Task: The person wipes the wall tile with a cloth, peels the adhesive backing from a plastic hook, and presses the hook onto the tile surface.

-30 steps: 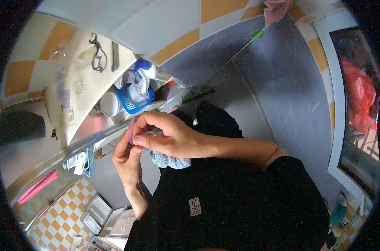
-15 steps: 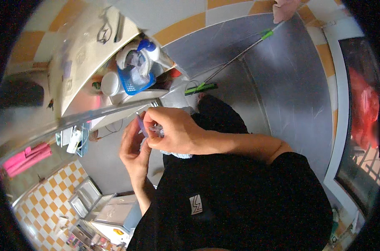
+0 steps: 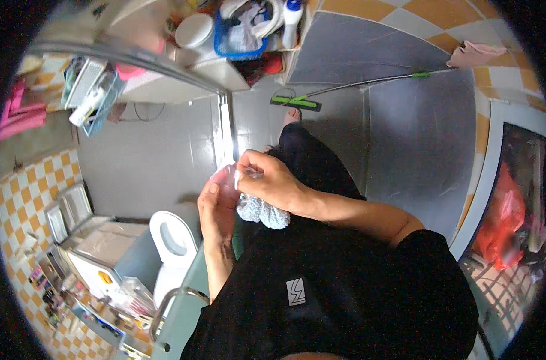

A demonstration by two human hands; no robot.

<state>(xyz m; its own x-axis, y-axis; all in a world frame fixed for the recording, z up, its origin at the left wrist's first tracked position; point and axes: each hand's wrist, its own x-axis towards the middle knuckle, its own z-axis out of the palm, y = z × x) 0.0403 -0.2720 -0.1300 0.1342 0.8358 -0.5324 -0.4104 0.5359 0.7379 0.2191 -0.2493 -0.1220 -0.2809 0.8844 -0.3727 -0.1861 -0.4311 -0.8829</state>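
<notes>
In front of my black shirt my two hands are close together. My left hand (image 3: pixel 215 204) is curled round a thin, see-through plastic piece (image 3: pixel 227 179), thumb toward me. Fingers of my right hand (image 3: pixel 276 187) pinch together at its edge, and crumpled clear plastic shows within the grip. Just below the right hand hangs a light blue, fluffy, bunched textile (image 3: pixel 264 213). What holds it up is hidden behind the hand.
A green floor squeegee (image 3: pixel 295 103) lies near my bare foot (image 3: pixel 292 115). A blue basket (image 3: pixel 241 49) and a white tub (image 3: pixel 193 31) sit on a shelf ahead. At left are a toilet (image 3: pixel 172 234) and a door with a metal handle (image 3: pixel 180 294).
The view has swung, bringing the toilet and door into sight. My hands have turned, and more of the light blue textile shows. The right hand still pinches beside the left.
</notes>
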